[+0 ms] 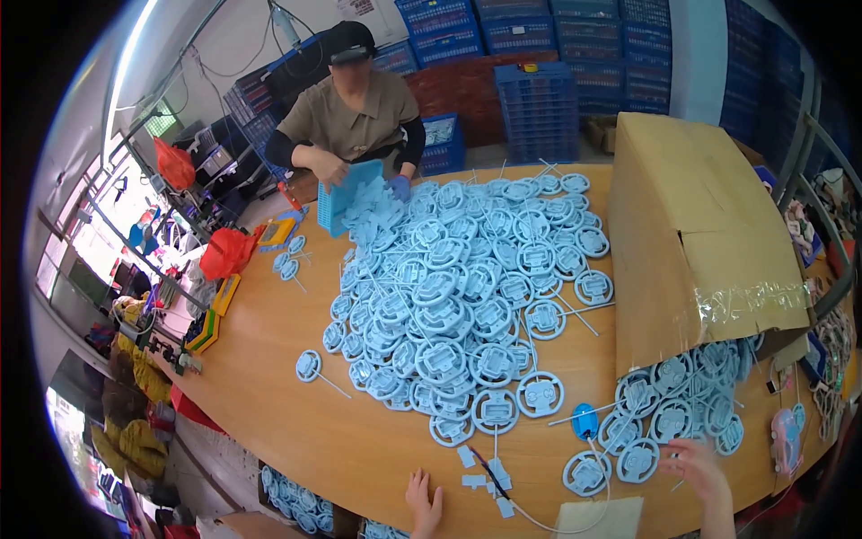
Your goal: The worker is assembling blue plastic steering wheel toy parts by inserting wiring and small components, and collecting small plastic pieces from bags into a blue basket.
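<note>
Brown tabletop (269,337) stretches under my empty, spread left hand (422,503) at bottom centre and my loosely open right hand (699,469) beside the toy steering wheel (638,461) at lower right, probably best lifted by its rim.

Passage open over tabletop (242,350) left of blue ring pile (449,301); pile blocks centre, cardboard box (709,225) right.
</note>
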Demonstrator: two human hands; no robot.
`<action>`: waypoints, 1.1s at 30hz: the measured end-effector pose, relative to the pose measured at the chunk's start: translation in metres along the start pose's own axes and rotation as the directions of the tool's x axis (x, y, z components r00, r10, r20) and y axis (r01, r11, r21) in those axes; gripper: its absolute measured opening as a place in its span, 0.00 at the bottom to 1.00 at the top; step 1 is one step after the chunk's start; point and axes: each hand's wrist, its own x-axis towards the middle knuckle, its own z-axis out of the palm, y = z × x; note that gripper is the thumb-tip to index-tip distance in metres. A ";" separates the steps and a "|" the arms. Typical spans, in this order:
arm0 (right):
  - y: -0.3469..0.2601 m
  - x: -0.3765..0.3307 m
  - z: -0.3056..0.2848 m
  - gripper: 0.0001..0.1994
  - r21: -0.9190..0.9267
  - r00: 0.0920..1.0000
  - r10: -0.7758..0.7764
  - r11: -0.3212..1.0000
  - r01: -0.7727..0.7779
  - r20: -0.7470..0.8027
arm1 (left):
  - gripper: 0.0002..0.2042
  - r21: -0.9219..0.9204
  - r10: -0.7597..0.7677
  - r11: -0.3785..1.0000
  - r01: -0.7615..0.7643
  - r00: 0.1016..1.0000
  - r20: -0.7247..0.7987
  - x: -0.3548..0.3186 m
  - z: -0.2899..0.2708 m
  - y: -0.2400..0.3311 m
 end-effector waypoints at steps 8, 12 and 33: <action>0.009 -0.010 -0.018 0.17 -0.020 0.992 0.112 0.994 -0.111 0.058 | 0.25 0.069 -0.082 0.995 0.079 0.996 0.044 -0.005 -0.001 0.023; -0.007 -0.013 -0.010 0.17 -0.104 0.990 0.114 0.989 -0.106 0.080 | 0.23 0.037 -0.150 0.988 0.149 0.988 0.019 -0.011 0.002 0.024; 0.040 0.196 0.365 0.38 -0.099 0.769 0.232 0.971 -0.217 0.595 | 0.44 -0.819 -0.541 -0.480 -0.314 0.841 -0.005 0.176 -0.168 -0.009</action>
